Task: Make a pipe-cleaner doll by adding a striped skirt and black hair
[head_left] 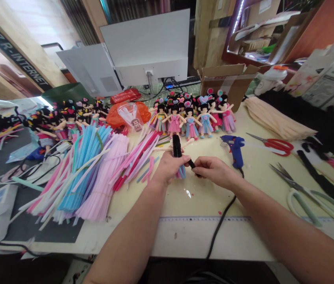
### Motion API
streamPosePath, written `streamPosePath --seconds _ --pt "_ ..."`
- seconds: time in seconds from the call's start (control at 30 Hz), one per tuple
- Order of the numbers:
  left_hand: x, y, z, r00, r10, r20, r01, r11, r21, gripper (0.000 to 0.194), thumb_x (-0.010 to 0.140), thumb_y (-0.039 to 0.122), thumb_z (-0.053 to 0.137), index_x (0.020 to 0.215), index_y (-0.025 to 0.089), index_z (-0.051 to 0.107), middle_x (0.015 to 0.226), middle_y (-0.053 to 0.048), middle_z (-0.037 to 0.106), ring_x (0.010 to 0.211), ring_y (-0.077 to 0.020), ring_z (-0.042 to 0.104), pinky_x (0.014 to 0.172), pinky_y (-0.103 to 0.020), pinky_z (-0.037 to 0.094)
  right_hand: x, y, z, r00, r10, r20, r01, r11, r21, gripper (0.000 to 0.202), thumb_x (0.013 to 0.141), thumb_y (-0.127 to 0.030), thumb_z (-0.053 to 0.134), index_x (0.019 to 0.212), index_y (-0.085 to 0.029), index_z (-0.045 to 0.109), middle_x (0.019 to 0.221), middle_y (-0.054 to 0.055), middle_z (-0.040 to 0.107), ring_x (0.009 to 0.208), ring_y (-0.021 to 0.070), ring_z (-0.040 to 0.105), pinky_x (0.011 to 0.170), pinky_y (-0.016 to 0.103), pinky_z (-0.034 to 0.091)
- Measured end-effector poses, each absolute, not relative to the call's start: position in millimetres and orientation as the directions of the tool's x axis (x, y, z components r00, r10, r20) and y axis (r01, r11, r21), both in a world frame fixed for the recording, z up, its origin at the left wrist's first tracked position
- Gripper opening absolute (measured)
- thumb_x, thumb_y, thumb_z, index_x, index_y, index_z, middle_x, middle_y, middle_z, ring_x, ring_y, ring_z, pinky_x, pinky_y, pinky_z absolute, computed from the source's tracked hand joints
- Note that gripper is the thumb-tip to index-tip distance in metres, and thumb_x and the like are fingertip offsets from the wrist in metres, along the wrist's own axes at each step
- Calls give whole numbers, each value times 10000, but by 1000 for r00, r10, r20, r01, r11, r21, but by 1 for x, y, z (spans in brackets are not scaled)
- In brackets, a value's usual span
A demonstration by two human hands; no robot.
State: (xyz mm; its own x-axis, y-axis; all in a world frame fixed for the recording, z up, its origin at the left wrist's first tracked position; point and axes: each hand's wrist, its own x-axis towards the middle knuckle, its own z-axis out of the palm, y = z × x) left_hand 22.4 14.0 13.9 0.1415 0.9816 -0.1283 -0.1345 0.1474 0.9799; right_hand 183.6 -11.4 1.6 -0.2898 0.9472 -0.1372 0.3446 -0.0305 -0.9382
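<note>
My left hand (168, 165) is closed around a small pipe-cleaner doll (177, 146) with black hair and pale arms stretched out to the sides. Blue and pink strips show below my fingers. Between the fingertips of my right hand (211, 169) I pinch a black pipe cleaner (192, 163), whose other end reaches to the doll by my left thumb. Behind my hands stand several finished dolls (189, 121) in pink and blue dresses. To the right of my right hand lies a blue glue gun (236, 150) with a black cord.
Red-handled scissors (276, 145) and green-handled scissors (312, 197) lie at right, near black pipe cleaners (327, 183). Bundles of blue (87, 169) and lilac pipe cleaners (107, 173) cover the left. A cardboard box (226, 83) and a monitor (149, 47) stand behind.
</note>
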Motion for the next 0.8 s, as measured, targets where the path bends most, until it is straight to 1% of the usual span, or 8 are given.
streamPosePath --seconds 0.17,0.3,0.47,0.57,0.63,0.7,0.8 --pt "22 12 19 194 961 -199 -172 233 957 315 547 192 769 731 170 514 544 64 535 486 -90 552 513 -219 435 185 -10 -3 -310 949 -62 354 54 -934 154 708 -332 564 634 -200 539 596 -29 521 584 119 441 562 256 348" --pt "22 12 19 213 948 -234 -171 273 947 353 517 223 801 719 173 516 545 61 538 480 -88 547 476 -208 419 187 -10 -4 -318 948 12 410 149 -900 133 736 -307 544 659 -200 559 603 -33 497 597 119 419 573 252 339" --pt "22 10 21 244 932 -267 -188 315 930 379 499 231 818 721 173 516 542 59 549 463 -79 535 456 -199 409 187 -11 -3 -319 946 62 462 212 -861 136 757 -303 533 681 -203 586 617 -30 502 600 121 418 571 249 332" --pt "21 10 21 276 920 -279 -195 338 921 360 506 225 811 714 173 522 548 50 558 474 -81 534 460 -201 406 188 -11 -4 -318 943 101 481 252 -839 141 777 -304 528 719 -207 612 651 -19 546 621 131 455 583 253 344" --pt "21 11 20 285 915 -286 -200 349 916 351 513 226 805 719 172 525 565 45 563 488 -84 539 477 -209 413 188 -11 -5 -320 936 146 492 296 -819 137 786 -295 530 710 -210 607 663 -14 563 636 137 478 597 256 352" --pt "21 13 17 268 923 -278 -214 338 916 364 506 226 810 722 171 522 576 50 556 503 -85 545 506 -217 425 188 -11 -5 -314 931 186 512 331 -793 137 787 -286 541 682 -212 590 653 -13 563 632 138 481 603 257 353" --pt "22 16 15 228 940 -252 -217 302 928 385 486 229 822 714 167 518 574 61 538 517 -84 547 538 -223 434 187 -11 -5 -310 930 199 544 345 -765 141 786 -283 550 664 -216 570 640 -12 557 612 137 469 602 256 349"
